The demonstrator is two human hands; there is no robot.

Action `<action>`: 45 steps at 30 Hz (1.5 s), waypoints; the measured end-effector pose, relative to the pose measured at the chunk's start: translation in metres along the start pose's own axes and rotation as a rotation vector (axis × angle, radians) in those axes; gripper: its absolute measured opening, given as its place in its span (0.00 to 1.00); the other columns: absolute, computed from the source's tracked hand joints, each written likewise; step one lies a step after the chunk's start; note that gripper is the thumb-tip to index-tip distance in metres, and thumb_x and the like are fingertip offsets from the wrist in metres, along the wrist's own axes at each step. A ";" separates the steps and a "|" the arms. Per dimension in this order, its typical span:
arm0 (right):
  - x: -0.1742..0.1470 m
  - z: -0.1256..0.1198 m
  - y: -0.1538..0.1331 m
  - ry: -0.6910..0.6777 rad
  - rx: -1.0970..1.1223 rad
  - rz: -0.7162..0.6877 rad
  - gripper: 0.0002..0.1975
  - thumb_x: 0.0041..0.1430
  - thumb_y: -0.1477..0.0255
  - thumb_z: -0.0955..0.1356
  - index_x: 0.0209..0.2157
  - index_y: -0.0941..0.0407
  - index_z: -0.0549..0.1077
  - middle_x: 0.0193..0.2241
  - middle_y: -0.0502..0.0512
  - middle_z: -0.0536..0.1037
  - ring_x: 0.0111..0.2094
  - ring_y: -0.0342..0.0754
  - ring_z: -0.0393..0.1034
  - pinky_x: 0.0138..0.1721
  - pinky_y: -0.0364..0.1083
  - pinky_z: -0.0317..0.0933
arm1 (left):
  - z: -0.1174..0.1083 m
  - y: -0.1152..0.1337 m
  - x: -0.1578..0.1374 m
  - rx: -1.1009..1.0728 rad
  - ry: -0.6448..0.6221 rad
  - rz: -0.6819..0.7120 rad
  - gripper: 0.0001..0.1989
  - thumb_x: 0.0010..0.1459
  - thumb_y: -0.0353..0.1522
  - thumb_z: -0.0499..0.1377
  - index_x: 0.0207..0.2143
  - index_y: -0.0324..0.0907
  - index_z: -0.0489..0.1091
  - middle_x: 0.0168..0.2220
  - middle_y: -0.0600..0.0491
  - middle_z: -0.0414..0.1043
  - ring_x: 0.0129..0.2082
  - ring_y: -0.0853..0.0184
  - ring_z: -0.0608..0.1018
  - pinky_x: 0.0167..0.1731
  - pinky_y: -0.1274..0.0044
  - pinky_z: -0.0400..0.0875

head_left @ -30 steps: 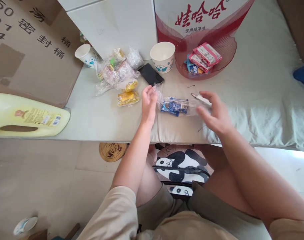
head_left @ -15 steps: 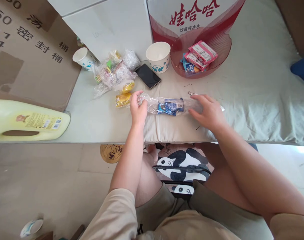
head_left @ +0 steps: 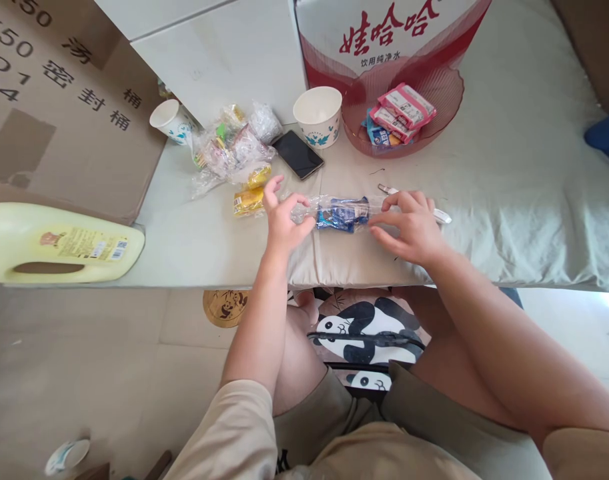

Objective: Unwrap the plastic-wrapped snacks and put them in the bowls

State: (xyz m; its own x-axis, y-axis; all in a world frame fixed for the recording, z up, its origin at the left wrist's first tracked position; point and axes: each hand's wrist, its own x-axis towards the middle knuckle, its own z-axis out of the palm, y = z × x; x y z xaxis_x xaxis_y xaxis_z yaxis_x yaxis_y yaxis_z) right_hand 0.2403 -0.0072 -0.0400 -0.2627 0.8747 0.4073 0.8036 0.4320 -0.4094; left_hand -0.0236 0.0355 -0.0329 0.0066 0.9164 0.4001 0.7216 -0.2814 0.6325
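Observation:
Clear plastic wrap lies across the cloth near the front edge, enclosing small blue snack packets. At its left end is my left hand, fingers apart and curved, with thumb and forefinger at the film. My right hand rests over the other end, its fingers spread and the fingertips close to the packets. Partly hidden beneath that hand is a slim white tool with a metal tip. Yellow-wrapped snacks sit just left of my left hand.
Behind are a pile of clear-wrapped snacks, a black phone, a paper bowl and a pink bowl holding packets. A paper cup, cardboard box and pale yellow jug stand left.
My left hand has shifted right along the wrap, its fingers spreading more. My right hand has moved slightly left, towards the blue packets. More of the white tool shows.

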 end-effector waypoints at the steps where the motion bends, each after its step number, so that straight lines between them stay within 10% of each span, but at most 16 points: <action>1: 0.001 0.002 0.000 0.004 -0.035 0.047 0.14 0.63 0.63 0.64 0.38 0.50 0.82 0.41 0.60 0.72 0.45 0.59 0.63 0.44 0.58 0.56 | 0.000 0.001 0.000 0.025 -0.013 0.002 0.08 0.48 0.23 0.63 0.28 0.43 0.67 0.64 0.48 0.57 0.67 0.50 0.60 0.66 0.59 0.56; 10: 0.005 0.000 -0.006 0.063 -0.246 0.325 0.29 0.60 0.66 0.64 0.63 0.51 0.67 0.60 0.70 0.60 0.61 0.74 0.50 0.51 0.69 0.51 | 0.003 -0.016 0.006 0.019 0.153 -0.221 0.13 0.53 0.26 0.63 0.43 0.45 0.73 0.55 0.46 0.64 0.56 0.57 0.72 0.58 0.65 0.68; 22: 0.004 0.001 -0.012 0.236 -0.184 0.119 0.10 0.62 0.68 0.65 0.33 0.52 0.79 0.51 0.63 0.72 0.57 0.67 0.60 0.53 0.67 0.54 | -0.006 -0.019 0.000 -0.278 0.158 -0.310 0.04 0.54 0.26 0.57 0.29 0.44 0.69 0.32 0.54 0.70 0.37 0.67 0.74 0.41 0.75 0.69; 26: -0.004 -0.007 -0.033 0.032 -0.032 -0.153 0.11 0.64 0.69 0.64 0.34 0.52 0.79 0.44 0.61 0.79 0.46 0.58 0.71 0.48 0.57 0.61 | -0.008 -0.011 0.002 -0.282 0.200 -0.362 0.05 0.59 0.33 0.58 0.29 0.45 0.67 0.31 0.55 0.69 0.33 0.69 0.72 0.39 0.76 0.68; 31: -0.013 -0.002 -0.052 -0.469 0.071 -0.142 0.19 0.69 0.65 0.60 0.53 0.52 0.76 0.23 0.52 0.78 0.25 0.50 0.71 0.31 0.47 0.58 | -0.022 0.018 -0.004 0.163 -0.132 -0.539 0.26 0.57 0.53 0.58 0.19 0.45 0.60 0.23 0.51 0.66 0.32 0.60 0.73 0.38 0.70 0.66; 35: -0.006 0.003 -0.050 -0.266 -0.036 0.152 0.19 0.69 0.66 0.59 0.50 0.52 0.77 0.33 0.56 0.81 0.35 0.54 0.75 0.35 0.49 0.60 | -0.025 0.037 -0.018 0.324 -0.444 -0.572 0.32 0.53 0.60 0.56 0.14 0.45 0.59 0.19 0.48 0.65 0.33 0.53 0.75 0.37 0.67 0.67; 41: 0.008 0.025 -0.044 -0.085 -0.019 0.145 0.24 0.60 0.63 0.67 0.56 0.56 0.72 0.56 0.67 0.73 0.52 0.65 0.69 0.49 0.59 0.64 | 0.001 0.040 -0.027 -0.152 -0.383 -0.243 0.14 0.55 0.32 0.59 0.18 0.44 0.63 0.27 0.50 0.70 0.40 0.58 0.77 0.45 0.68 0.70; 45: 0.016 0.035 -0.039 -0.105 0.092 0.229 0.30 0.57 0.59 0.68 0.60 0.56 0.67 0.55 0.68 0.74 0.53 0.67 0.69 0.50 0.63 0.64 | 0.012 0.048 -0.025 -0.647 -0.308 -0.370 0.10 0.53 0.33 0.59 0.20 0.44 0.65 0.36 0.51 0.76 0.48 0.60 0.78 0.49 0.68 0.73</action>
State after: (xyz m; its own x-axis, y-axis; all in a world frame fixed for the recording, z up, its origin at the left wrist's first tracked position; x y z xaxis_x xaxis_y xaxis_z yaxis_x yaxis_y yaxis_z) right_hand 0.1860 -0.0026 -0.0458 -0.1377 0.9678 0.2108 0.7981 0.2345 -0.5551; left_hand 0.0191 0.0024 -0.0200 0.1041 0.9932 -0.0515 0.1709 0.0332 0.9847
